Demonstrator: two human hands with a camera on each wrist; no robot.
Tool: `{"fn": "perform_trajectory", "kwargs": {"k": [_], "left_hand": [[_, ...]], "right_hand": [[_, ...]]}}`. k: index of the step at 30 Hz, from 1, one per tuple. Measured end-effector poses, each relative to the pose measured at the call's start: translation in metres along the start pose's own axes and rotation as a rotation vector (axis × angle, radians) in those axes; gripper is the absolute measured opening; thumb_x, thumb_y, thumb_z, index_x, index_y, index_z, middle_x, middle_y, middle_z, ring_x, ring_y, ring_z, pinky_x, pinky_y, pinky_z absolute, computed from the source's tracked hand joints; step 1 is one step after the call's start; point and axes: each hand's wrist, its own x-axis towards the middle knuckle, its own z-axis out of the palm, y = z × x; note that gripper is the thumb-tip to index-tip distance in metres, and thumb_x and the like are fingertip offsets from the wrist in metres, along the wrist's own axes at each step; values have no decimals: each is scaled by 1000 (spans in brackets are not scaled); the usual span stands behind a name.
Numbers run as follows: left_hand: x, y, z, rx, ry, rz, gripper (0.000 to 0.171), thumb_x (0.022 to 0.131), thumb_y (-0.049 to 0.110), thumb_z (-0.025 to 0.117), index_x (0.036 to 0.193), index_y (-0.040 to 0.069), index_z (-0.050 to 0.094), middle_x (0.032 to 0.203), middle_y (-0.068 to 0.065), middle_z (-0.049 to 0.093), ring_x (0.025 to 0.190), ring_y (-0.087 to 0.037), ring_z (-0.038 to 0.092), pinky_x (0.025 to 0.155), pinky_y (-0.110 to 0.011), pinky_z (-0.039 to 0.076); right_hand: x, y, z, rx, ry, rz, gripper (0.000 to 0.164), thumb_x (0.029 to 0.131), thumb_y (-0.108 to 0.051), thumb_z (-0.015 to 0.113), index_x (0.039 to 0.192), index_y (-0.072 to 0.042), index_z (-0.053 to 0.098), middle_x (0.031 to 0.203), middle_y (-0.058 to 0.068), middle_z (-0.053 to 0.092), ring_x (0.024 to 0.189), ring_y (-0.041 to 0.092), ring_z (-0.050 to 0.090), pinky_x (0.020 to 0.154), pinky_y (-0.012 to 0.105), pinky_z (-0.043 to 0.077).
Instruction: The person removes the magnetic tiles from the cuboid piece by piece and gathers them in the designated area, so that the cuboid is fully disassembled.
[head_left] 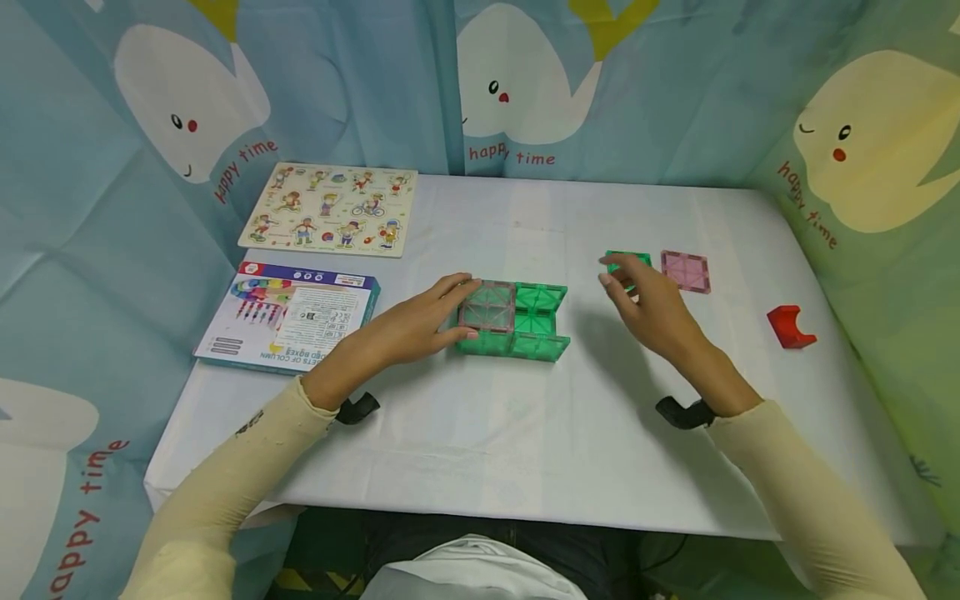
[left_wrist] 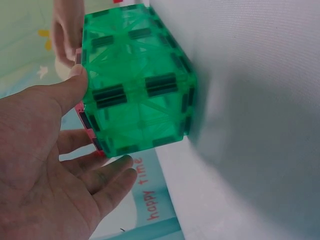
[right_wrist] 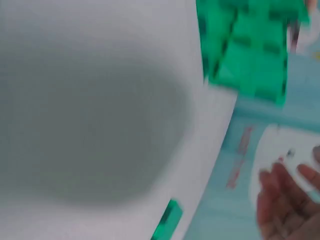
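A hollow box of green magnetic tiles stands mid-table, its right part uncovered at the top. One pink translucent tile covers its left part. My left hand holds the box at its left end, thumb on the near side and fingers on the far side; the left wrist view shows the green end wall beside them. To the right, my right hand hovers with loosely bent fingers and nothing in them. It partly hides a loose green tile. Just beyond lies a loose pink tile.
A red curved block sits near the table's right edge. At the left are a printed toy box and, behind it, a wooden picture board. Printed curtains hang around the table's back and sides.
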Motion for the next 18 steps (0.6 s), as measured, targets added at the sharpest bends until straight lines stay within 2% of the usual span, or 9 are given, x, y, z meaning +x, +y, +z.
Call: {"fn": "perform_trajectory", "kwargs": {"k": [2,5,7,9,13,18], "left_hand": [[-1,0,-1,-1,-1,-2,79,107,48,59,169,15,23,174,-12,22,154,-33,39,118,-51,44],[-2,0,-2,1,0,-9,79,107,49,59,169,16,23,174,-12,21,155,-33,38,118,-51,44],[-2,1,-2,-2,-2,-14,79,107,48,59,169,16,23,174,-11,20,155,-33,38,119,-51,43],[-2,1,-3,-2,-4,-15,78,108,48,59,169,16,23,174,-11,21,154,-33,39,118,-51,43],[-2,2,-3,-4,-9,-14,78,108,47,59,170,16,22,174,-11,20,154,-32,39,119,-51,43],[-1,2,-2,-1,-15,-14,78,108,48,58,170,16,23,174,-11,20,154,-32,39,118,-51,43]], "right_hand": [[-10,-11,7,-1,-20,-140,32,106,-11,65,138,-4,63,114,13,74,98,27,69,83,48,57],[-22,-23,18,-50,-48,-368,42,94,-1,78,134,-6,67,118,10,73,102,23,69,83,45,59],[-28,-27,26,-95,-60,-480,52,86,2,84,135,-7,68,119,9,72,104,23,69,83,42,61],[-32,-28,33,-140,-73,-560,60,83,4,87,138,-9,67,117,9,71,103,22,70,83,39,62],[-38,-27,42,-193,-111,-614,70,82,9,85,145,-14,63,115,10,68,100,22,69,76,36,62],[-40,-27,43,-220,-150,-596,71,86,9,82,148,-18,60,116,11,65,100,22,66,74,35,61]]}}
